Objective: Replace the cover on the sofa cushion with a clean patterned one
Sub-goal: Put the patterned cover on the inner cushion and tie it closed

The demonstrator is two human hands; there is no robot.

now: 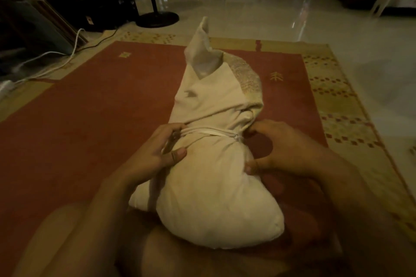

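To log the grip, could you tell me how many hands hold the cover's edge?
2: the left hand grips the cover at the cushion's left side, the right hand at its right.

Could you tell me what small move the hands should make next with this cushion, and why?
Probably draw the zip edge slightly towards the body, assuming this cover is going on. The left hand and right hand grip that bunched edge mid-cushion, the near half of the insert lies bare, and the cover's far corner stands limp and unfilled.
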